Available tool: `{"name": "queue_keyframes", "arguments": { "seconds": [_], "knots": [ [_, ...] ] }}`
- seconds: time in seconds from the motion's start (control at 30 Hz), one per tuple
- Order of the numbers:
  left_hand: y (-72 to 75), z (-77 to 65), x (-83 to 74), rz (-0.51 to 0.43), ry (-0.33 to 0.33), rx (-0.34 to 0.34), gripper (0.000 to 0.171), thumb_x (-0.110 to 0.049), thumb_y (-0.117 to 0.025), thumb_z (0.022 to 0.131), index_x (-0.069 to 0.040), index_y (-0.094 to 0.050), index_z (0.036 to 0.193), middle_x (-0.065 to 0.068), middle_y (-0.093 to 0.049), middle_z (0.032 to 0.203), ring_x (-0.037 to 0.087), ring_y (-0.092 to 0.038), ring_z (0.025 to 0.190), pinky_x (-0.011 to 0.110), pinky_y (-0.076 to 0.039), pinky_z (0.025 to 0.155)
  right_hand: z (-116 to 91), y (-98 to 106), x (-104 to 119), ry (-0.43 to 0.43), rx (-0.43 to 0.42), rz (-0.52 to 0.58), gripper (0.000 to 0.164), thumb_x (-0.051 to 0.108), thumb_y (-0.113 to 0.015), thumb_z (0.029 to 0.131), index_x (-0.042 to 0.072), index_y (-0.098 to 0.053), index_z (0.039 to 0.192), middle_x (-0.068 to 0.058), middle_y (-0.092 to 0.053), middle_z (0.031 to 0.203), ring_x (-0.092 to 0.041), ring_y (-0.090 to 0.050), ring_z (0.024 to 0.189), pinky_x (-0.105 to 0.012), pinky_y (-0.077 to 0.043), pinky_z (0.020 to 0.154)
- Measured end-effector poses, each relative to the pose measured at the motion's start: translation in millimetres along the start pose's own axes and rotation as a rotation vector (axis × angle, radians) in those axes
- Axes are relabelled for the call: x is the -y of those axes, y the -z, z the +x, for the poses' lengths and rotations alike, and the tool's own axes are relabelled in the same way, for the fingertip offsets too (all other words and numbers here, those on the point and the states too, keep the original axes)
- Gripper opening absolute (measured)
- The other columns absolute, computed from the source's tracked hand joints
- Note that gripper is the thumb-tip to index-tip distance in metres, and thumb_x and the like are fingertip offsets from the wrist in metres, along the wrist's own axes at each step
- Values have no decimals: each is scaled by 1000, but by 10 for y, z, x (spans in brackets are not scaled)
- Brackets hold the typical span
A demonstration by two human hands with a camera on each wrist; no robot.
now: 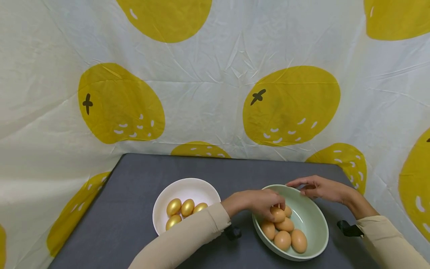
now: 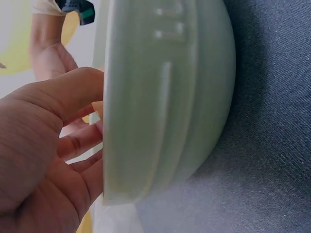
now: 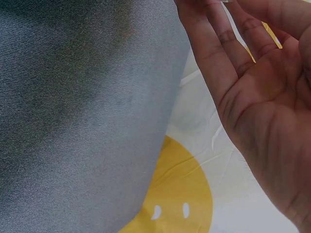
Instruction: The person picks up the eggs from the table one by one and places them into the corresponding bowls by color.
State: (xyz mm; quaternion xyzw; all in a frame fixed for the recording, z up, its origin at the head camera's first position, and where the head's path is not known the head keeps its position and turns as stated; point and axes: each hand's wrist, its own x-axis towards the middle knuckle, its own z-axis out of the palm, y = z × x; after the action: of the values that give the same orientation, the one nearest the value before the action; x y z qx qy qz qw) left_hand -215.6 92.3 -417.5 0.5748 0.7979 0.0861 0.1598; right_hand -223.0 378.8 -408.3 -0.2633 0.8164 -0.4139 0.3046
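Observation:
In the head view, my left hand (image 1: 263, 203) reaches over the near-left rim of a pale green bowl (image 1: 314, 228). Its thumb and fingers pinch a brown egg (image 1: 277, 215) on top of several others, among them a brown egg (image 1: 299, 241) at the front. The left wrist view has the bowl's outer wall (image 2: 150, 111) large, with the fingers of the left hand (image 2: 53, 141) passing behind its rim and mostly hiding the egg. At the bowl's far-right rim, my right hand (image 1: 320, 188) rests with fairly straight fingers; its palm (image 3: 272, 97) shows in the right wrist view.
A white bowl (image 1: 201, 186) with several golden eggs (image 1: 173, 207) stands to the left, partly covered by the left sleeve (image 1: 188, 239). Both bowls are on a dark grey table (image 1: 134, 194). Behind it hangs a white cloth (image 1: 201, 108) printed with yellow fruit.

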Motion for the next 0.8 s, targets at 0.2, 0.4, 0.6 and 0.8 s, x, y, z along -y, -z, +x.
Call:
{"name": "queue_keyframes", "arguments": {
  "seconds": [0.2,0.4,0.6,0.8],
  "knots": [
    [-28,32,-16,31,24,9,30,-17,-76,89,-13,-66,117,-7,-58,100,3,-49,85,10,-37,73,2,-4,-12,3,0,2,46,11,-50,106,6,-46,152,-29,-42,153,-6,-58,125,-28,-54,92],
    [-61,60,-35,37,19,18,26,-15,-76,88,-12,-67,113,-8,-59,97,3,-49,81,10,-37,72,2,-8,-10,4,-3,-4,46,11,-50,106,7,-47,152,-29,-42,153,-5,-57,125,-27,-54,93],
    [-90,88,-86,47,99,49,26,-20,-75,90,-16,-67,114,-9,-59,102,2,-51,87,10,-39,74,0,-10,0,8,-2,-12,46,12,-50,106,8,-47,152,-29,-41,153,-2,-55,126,-26,-53,93],
    [-128,133,-106,89,143,73,19,-24,-72,93,-21,-66,111,-11,-59,100,2,-53,87,12,-40,73,6,-4,-19,-1,-5,-14,46,11,-50,106,8,-46,152,-28,-43,153,-7,-58,126,-29,-54,93]
  ]
}}
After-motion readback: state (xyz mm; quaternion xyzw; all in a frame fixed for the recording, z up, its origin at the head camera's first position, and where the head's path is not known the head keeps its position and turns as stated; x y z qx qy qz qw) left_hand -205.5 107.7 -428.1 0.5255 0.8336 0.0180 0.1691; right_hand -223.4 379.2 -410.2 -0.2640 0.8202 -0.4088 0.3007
